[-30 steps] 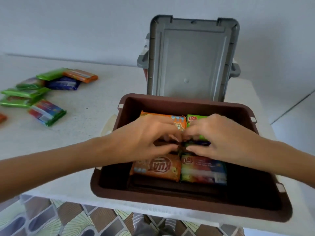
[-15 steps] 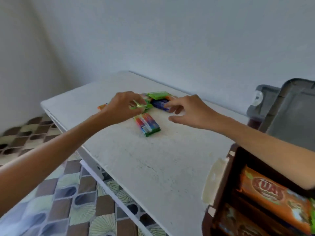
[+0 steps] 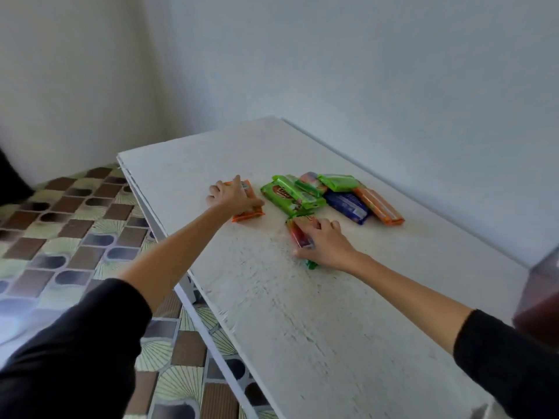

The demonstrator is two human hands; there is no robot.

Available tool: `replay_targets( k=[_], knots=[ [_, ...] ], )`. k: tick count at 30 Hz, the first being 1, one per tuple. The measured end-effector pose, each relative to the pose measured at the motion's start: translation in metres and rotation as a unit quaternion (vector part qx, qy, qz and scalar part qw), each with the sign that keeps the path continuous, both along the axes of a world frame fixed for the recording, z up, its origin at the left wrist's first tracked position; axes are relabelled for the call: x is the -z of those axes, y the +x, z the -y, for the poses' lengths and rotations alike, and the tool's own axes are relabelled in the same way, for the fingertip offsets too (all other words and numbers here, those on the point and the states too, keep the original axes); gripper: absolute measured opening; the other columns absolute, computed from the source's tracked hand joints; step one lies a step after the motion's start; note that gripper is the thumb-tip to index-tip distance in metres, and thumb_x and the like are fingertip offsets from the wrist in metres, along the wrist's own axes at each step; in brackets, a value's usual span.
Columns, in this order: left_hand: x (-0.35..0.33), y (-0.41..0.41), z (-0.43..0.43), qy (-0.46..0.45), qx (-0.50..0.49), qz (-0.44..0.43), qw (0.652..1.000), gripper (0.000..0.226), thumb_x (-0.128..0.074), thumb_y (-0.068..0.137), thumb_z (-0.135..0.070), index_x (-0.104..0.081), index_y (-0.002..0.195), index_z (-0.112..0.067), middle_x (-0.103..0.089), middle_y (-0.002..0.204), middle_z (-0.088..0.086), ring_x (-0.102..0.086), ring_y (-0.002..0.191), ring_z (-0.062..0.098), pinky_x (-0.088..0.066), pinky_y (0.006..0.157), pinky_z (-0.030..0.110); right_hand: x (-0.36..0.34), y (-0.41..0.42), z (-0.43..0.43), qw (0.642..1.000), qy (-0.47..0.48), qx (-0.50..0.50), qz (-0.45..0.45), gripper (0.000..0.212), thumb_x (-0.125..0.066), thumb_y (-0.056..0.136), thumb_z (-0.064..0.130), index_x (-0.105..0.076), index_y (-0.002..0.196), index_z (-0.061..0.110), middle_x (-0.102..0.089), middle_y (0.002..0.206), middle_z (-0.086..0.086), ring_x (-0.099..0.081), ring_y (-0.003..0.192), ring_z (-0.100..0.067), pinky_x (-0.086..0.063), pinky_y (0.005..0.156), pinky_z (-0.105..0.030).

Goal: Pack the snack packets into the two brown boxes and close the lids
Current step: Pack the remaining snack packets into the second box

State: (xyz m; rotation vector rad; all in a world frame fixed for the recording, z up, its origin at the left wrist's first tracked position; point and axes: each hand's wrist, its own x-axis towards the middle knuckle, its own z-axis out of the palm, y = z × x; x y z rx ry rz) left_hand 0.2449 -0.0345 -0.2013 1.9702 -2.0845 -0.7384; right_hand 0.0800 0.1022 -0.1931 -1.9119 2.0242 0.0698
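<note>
Your left hand [image 3: 233, 195] grips an orange packet [image 3: 249, 213] near the desk's [image 3: 302, 313] left edge; your right hand [image 3: 326, 244] clasps a red-striped packet [image 3: 298, 235] beside the packet pile [image 3: 317, 193].

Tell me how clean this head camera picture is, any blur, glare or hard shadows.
Head view: soft, even light, with no glare or hard shadows on the table; the brown box at the right edge is only a blur; print on the green packets is too soft to read; the left hand and right hand look slightly smeared.
</note>
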Motion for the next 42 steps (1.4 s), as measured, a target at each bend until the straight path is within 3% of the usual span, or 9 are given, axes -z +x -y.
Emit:
replay_targets(
  k=[4,7,15,19,21,23,31,35,42],
  knots=[
    [-0.014,0.014,0.015,0.056,0.148,0.077,0.984,0.077,-0.071,0.077,-0.031,-0.029,0.142,-0.033,-0.026,0.141,0.017,-0.028,0.127,0.037,-0.033,0.105,0.047,-0.012,-0.007,-0.001,0.995,0.064,-0.074,-0.033,0.081,-0.052,0.087,0.015,-0.003,0.146,0.041,-0.027,0.139,-0.014,-0.028,0.123,-0.034,-0.037,0.095,-0.038],
    [-0.022,0.026,0.014,0.064,0.209,0.132,0.967,0.074,-0.068,0.080,-0.026,-0.029,0.142,-0.034,-0.028,0.139,0.015,-0.038,0.123,0.034,-0.041,0.100,0.042,-0.015,-0.010,-0.005,0.989,0.082,-0.098,-0.074,0.080,-0.052,0.090,0.019,0.000,0.144,0.045,-0.023,0.141,-0.014,-0.029,0.124,-0.035,-0.038,0.095,-0.039],
    [-0.015,0.029,-0.007,-0.070,0.173,0.066,0.980,0.057,-0.073,0.075,-0.026,-0.053,0.128,-0.031,-0.055,0.128,0.007,-0.050,0.112,0.026,-0.048,0.086,0.034,-0.015,-0.010,-0.009,0.998,-0.023,-0.050,-0.019,0.069,-0.067,0.080,0.034,-0.035,0.141,0.035,-0.048,0.112,-0.013,-0.050,0.094,-0.026,-0.035,0.062,-0.023],
    [-0.036,0.014,-0.025,-0.088,0.206,0.018,0.974,0.060,-0.076,0.072,-0.022,-0.054,0.127,-0.031,-0.058,0.123,0.007,-0.054,0.102,0.023,-0.047,0.077,0.029,-0.044,-0.023,-0.018,0.998,-0.050,-0.028,-0.007,0.068,-0.068,0.079,0.034,-0.038,0.140,0.033,-0.043,0.074,0.007,-0.045,0.068,-0.010,-0.031,0.050,-0.019],
    [-0.056,0.000,-0.038,-0.099,0.248,0.000,0.964,0.061,-0.076,0.071,-0.022,-0.054,0.127,-0.031,-0.058,0.122,0.006,-0.052,0.095,0.018,-0.044,0.071,0.024,-0.061,-0.035,-0.031,0.998,-0.068,-0.007,0.005,0.068,-0.069,0.078,0.037,-0.039,0.139,0.036,-0.059,0.097,-0.003,-0.054,0.080,-0.015,-0.044,0.063,-0.025],
    [-0.077,-0.015,-0.055,-0.117,0.293,-0.007,0.949,0.060,-0.077,0.071,-0.024,-0.054,0.126,-0.033,-0.058,0.121,0.005,-0.050,0.093,0.015,-0.043,0.067,0.022,-0.079,-0.050,-0.051,0.995,-0.095,0.016,0.000,0.067,-0.068,0.077,0.041,-0.040,0.137,0.038,-0.055,0.122,-0.009,-0.051,0.097,-0.019,-0.042,0.075,-0.027],
    [-0.149,-0.080,-0.172,-0.129,0.505,-0.047,0.852,0.064,-0.076,0.060,-0.035,-0.050,0.117,-0.048,-0.057,0.117,-0.002,-0.056,0.101,0.016,-0.045,0.076,0.019,-0.150,-0.100,-0.197,0.983,-0.139,0.111,0.043,0.065,-0.072,0.074,0.041,-0.042,0.131,0.046,-0.052,0.113,0.001,-0.050,0.093,-0.013,-0.040,0.075,-0.022],
    [-0.167,-0.107,-0.245,-0.104,0.611,-0.068,0.782,0.060,-0.069,0.057,-0.037,-0.047,0.108,-0.061,-0.055,0.115,-0.015,-0.056,0.096,0.003,-0.048,0.073,0.012,-0.168,-0.112,-0.288,0.980,-0.128,0.140,0.056,0.067,-0.074,0.069,0.040,-0.043,0.127,0.050,-0.051,0.113,0.015,-0.053,0.099,-0.006,-0.041,0.072,-0.015],
    [-0.139,-0.148,-0.329,-0.048,0.773,-0.025,0.633,0.061,-0.076,0.068,-0.028,-0.050,0.116,-0.056,-0.039,0.125,-0.026,-0.036,0.108,-0.011,-0.037,0.084,0.006,-0.141,-0.111,-0.402,0.985,-0.039,0.152,0.065,0.068,-0.077,0.062,0.048,-0.030,0.109,0.066,-0.044,0.104,0.028,-0.051,0.095,0.005,-0.045,0.071,-0.010]
  ],
)
